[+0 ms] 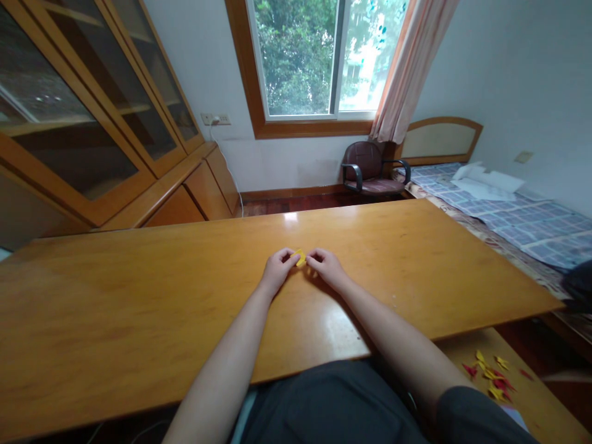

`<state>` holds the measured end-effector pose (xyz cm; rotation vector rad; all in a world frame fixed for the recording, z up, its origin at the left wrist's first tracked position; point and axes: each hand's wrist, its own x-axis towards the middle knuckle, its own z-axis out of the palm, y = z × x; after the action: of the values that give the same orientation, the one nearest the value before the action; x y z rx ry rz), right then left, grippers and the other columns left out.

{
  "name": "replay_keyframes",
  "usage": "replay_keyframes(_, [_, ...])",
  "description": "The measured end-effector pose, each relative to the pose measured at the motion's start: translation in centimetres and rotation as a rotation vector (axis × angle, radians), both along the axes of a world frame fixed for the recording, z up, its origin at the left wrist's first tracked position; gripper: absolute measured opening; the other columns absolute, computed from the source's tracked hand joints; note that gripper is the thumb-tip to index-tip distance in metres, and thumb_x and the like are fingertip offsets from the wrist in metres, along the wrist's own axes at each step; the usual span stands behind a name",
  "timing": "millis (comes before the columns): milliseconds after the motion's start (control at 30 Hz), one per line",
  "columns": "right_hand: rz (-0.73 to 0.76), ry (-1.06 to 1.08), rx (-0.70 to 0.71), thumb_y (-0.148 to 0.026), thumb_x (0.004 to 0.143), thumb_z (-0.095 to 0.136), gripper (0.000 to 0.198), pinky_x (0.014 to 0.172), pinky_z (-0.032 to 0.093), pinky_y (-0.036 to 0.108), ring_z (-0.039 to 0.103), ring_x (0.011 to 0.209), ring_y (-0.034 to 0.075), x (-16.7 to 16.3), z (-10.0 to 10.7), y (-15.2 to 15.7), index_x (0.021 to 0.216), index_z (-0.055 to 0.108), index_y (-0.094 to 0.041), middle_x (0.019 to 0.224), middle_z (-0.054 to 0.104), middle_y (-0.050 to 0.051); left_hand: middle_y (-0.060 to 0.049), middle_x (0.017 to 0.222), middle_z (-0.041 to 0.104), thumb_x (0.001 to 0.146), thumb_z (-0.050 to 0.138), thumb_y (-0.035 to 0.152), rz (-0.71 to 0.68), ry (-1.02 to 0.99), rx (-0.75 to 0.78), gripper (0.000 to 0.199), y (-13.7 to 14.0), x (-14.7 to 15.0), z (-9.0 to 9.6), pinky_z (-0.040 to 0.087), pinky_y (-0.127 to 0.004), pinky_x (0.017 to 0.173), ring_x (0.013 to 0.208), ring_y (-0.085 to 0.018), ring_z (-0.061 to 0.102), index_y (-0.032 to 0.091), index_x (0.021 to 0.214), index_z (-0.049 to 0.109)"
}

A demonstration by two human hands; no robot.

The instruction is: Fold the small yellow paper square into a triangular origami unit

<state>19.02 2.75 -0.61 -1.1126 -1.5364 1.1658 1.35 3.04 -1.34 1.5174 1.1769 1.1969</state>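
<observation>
A small piece of yellow folded paper [300,258] is held just above the table, between my two hands. My left hand [276,270] pinches its left side between thumb and fingers. At the paper's right edge, my right hand [327,266] is closed in a pinch, with thumb and forefinger at the tip of the paper. The exact fold is too small to make out. Both forearms reach in from the table's near edge.
The wooden table [139,308] spans the view. Lower right, several red and yellow folded paper pieces [493,373] lie on a lower wooden surface [546,404]. Beyond the table stand a brown armchair [370,166], a bed [531,222] and a glass-fronted cabinet [161,191].
</observation>
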Motion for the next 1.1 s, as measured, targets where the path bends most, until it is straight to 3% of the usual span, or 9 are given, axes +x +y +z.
replay_keyframes(200, [-0.048,0.053,-0.024,-0.041,0.079,0.061,0.025,0.051,0.042,0.022,0.052,0.051,0.01,0.2,-0.21,0.25,0.074,0.061,-0.016,0.063,0.06,-0.001,0.003,0.065,0.057,0.075,0.068,0.042,0.074,-0.141,-0.047,0.027,0.02,-0.25,0.21,0.042,-0.023,0.064,0.064,-0.012,0.053,0.016,0.071,0.061])
replay_keyframes(467, [0.057,-0.01,0.01,-0.042,0.082,0.06,0.026,0.051,0.043,0.02,0.057,0.053,0.01,0.0,0.18,-0.24,0.08,0.063,-0.016,0.064,0.062,-0.001,0.001,0.069,0.061,0.078,0.066,0.043,-0.026,-0.001,-0.013,0.027,-0.04,0.02,0.17,0.042,-0.024,0.067,0.067,-0.014,0.054,0.016,0.073,0.064])
replay_keyframes(1100, [0.079,-0.052,0.028,-0.036,0.082,0.059,0.021,0.053,0.042,0.021,0.055,0.055,0.01,0.16,-0.18,-0.17,0.078,0.064,-0.016,0.062,0.062,-0.001,0.002,0.062,0.055,0.078,0.062,0.045,0.01,0.009,-0.017,0.031,-0.19,0.22,0.76,0.039,-0.023,0.064,0.064,-0.013,0.049,0.017,0.066,0.062])
